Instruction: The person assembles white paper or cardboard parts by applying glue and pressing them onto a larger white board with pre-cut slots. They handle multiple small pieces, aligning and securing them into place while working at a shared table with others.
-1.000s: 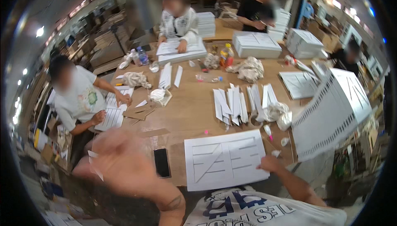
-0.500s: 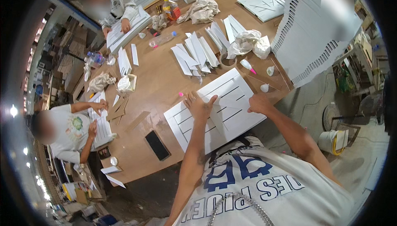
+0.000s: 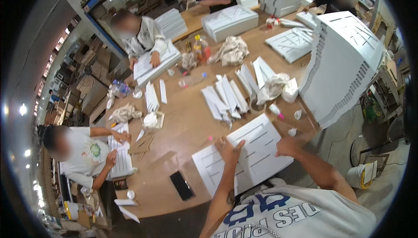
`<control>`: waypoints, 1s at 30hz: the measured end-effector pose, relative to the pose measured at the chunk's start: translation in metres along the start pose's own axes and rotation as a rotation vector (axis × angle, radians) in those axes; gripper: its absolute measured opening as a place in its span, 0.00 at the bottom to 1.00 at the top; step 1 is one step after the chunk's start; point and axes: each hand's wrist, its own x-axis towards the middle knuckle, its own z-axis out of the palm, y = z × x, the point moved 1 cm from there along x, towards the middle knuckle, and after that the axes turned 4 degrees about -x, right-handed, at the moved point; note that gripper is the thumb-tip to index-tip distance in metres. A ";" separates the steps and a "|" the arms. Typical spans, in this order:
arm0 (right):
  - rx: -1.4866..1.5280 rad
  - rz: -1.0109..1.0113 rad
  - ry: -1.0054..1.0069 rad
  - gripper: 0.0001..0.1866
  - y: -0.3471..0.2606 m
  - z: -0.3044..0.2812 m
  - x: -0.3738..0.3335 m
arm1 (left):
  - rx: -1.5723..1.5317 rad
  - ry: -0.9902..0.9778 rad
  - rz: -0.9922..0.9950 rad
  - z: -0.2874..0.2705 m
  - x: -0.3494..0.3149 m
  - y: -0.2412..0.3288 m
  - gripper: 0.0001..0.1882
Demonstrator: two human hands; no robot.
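Observation:
A white slotted panel (image 3: pixel 257 168) lies at a slant on the brown table in front of me, with narrow dark slots across its face. My left hand (image 3: pixel 229 150) rests on its left half, fingers spread and thumb held apart. At the panel's right edge is my right hand (image 3: pixel 286 147), its fingers curled and slightly blurred; what they hold, if anything, is hidden. Beyond that edge lie a white bottle with a pink tip (image 3: pixel 276 110) and a small white cup-like piece (image 3: pixel 292 132). A black phone (image 3: pixel 182 185) lies left of the panel.
White strips (image 3: pixel 224 96) and crumpled cloth (image 3: pixel 272 87) lie beyond the panel. A tall stack of white panels (image 3: pixel 337 72) stands at the right table edge. Co-workers sit at the left (image 3: pixel 89 151) and far left (image 3: pixel 146 42); others are at the back. A bucket (image 3: pixel 359 175) stands on the floor.
My view has tilted up, so the table sits lower in the picture and more of the far side shows. Both hands remain at the panel, with little visible shift against it.

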 end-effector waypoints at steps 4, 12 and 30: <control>-0.010 0.037 0.058 0.26 0.004 0.031 0.018 | 0.063 0.075 0.001 0.008 -0.005 -0.006 0.53; -0.011 0.023 0.077 0.29 0.007 0.032 0.012 | -0.041 0.066 0.051 0.019 0.000 -0.020 0.57; 0.048 -0.038 0.319 0.21 0.003 0.045 0.006 | -0.006 -0.062 -0.014 0.014 0.000 -0.026 0.49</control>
